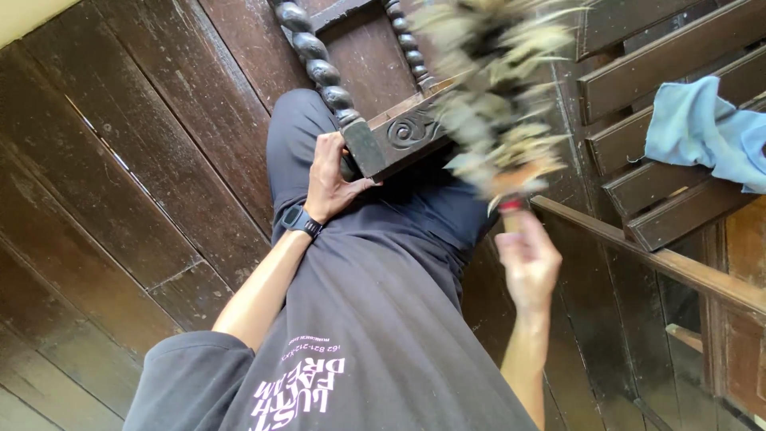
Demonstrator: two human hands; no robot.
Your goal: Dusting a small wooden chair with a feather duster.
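Carved dark wooden furniture with twisted, bead-like posts stood at the top centre of the view, over a floor of wide dark planks. Its lower corner rested against the person's dark trousers. To the right ran slatted wooden steps, with a light blue cloth draped over one slat, and a wooden rail slanted below them. A feather duster, blurred, lay across the carved panel of the furniture. The left hand, a black watch on its wrist, had its fingers wrapped around the corner post. The right hand was closed around the duster's handle, just below a red band.
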